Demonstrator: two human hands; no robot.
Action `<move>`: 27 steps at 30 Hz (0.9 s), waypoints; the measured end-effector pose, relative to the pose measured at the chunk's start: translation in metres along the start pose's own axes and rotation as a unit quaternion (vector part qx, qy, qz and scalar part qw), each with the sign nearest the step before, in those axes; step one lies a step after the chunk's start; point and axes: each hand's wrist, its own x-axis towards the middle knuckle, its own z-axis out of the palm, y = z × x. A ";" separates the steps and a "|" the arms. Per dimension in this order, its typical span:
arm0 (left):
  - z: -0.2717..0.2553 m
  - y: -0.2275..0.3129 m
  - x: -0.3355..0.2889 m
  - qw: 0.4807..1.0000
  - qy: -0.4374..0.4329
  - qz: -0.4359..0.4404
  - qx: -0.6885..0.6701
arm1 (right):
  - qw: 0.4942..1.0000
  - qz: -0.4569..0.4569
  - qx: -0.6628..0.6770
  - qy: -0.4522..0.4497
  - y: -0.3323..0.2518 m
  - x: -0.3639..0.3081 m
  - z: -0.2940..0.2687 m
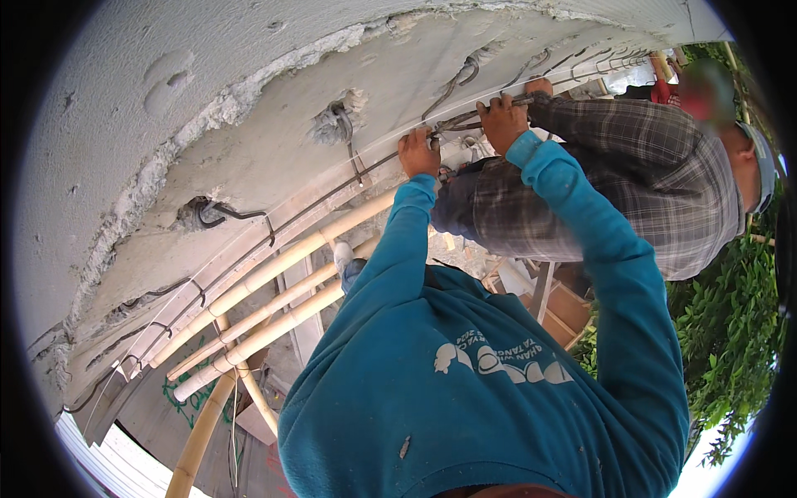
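Observation:
My left hand (419, 154) is closed round a long thin steel bar (334, 193) that runs beside the concrete wall (290, 141). Further to the right, my right hand (503, 124) curls over a dark rod (462, 123) near the same bar; how the two pieces meet is hard to make out. Bent steel hooks stick out of chipped holes in the wall, among them one hook (346, 137) left of my hands and another (238, 214) further left. Just beyond my right hand, a co-worker's hand (540, 87) is on the rod too.
A co-worker in a plaid shirt (631, 166) is close on my right. Below the bar, bamboo poles (286, 264) form scaffolding, with an upright pole (202, 432) at lower left. A thin string (184, 286) runs along the wall. Green foliage (722, 332) hangs at right.

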 end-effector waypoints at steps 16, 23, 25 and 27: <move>0.002 0.001 -0.001 1.000 0.010 0.005 0.024 | 0.994 -0.036 -0.038 -0.093 -0.023 0.029 -0.022; 0.000 0.003 -0.007 1.000 -0.003 -0.003 0.024 | 0.992 -0.042 -0.036 -0.116 -0.016 0.019 -0.011; -0.002 0.005 -0.008 0.999 -0.006 0.003 0.031 | 0.984 -0.081 -0.116 -0.110 -0.019 0.016 -0.020; -0.007 0.008 -0.005 1.000 0.002 0.006 0.030 | 0.976 -0.109 -0.155 -0.110 -0.025 0.016 -0.039</move>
